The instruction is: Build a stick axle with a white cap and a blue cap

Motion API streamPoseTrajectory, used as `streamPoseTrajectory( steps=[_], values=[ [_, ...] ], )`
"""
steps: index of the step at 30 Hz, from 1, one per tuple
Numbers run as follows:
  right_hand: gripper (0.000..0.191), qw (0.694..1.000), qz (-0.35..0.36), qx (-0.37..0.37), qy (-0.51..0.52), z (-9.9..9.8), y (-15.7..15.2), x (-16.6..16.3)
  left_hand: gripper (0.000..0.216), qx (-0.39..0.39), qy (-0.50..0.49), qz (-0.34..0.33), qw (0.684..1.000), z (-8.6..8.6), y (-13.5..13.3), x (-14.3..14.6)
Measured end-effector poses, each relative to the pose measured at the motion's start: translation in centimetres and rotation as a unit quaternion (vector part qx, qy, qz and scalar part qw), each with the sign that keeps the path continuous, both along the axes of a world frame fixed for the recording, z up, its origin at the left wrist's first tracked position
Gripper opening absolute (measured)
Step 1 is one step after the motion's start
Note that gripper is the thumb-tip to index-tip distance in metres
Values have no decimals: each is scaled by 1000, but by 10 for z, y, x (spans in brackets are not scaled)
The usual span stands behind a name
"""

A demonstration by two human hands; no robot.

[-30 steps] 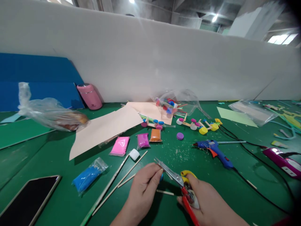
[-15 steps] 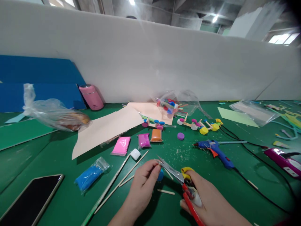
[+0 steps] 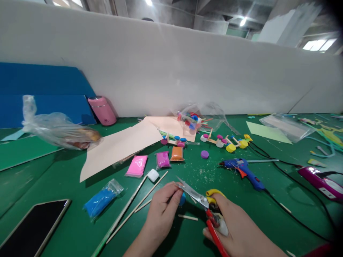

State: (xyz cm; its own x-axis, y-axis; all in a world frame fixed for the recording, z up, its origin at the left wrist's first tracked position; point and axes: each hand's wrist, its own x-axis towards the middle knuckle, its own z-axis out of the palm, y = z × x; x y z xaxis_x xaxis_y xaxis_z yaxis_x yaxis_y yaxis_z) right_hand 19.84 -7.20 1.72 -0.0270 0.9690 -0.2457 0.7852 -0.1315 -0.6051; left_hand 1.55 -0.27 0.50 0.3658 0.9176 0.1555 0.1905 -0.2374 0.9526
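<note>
My right hand [image 3: 235, 225] is closed round scissors [image 3: 197, 195] with red and yellow handles. Their slim metal blades point up and left, and the tips reach the fingers of my left hand [image 3: 164, 208]. Thumb and forefinger of that hand are pinched together; whatever lies between them is too small to make out. Just behind the fingertips a blue round piece [image 3: 182, 199] shows, partly hidden. A short wooden stick [image 3: 188, 217] lies below the blades. Longer thin sticks [image 3: 144, 196] and a greenish-white rod [image 3: 123, 216] rest left of my left hand, near a white block [image 3: 153, 175].
A blue glue gun [image 3: 243, 169] with its cable lies right of my hands. Ahead are pink [image 3: 136, 166], magenta [image 3: 163, 159] and orange [image 3: 177, 154] clay packets and small wheeled stick models [image 3: 214, 141]. A blue clay packet [image 3: 102, 200] and a phone [image 3: 34, 228] lie left.
The whole view has shifted slightly, so things appear a little further left. Both hands keep almost the same pose, with the scissors still at my left fingertips.
</note>
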Motion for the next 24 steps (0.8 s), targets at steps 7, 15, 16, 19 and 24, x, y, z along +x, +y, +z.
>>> streamPoseTrajectory(
  steps=[7,15,16,19,24],
  values=[
    [29,999,20,-10,-32,0,2,-3,25,43,12,5,999,3,-1,0],
    [26,997,34,-15,-71,-2,6,-3,23,18,9,1,1000,3,1,-1],
    [25,997,30,-15,-66,-3,7,-2,21,0,0,2,1000,3,1,-1],
    [24,999,8,-16,-37,-5,8,1,18,-62,-35,20,997,2,0,0],
    [30,999,-29,2,-40,-7,8,9,25,-139,-96,40,985,-3,-1,1]
  ],
)
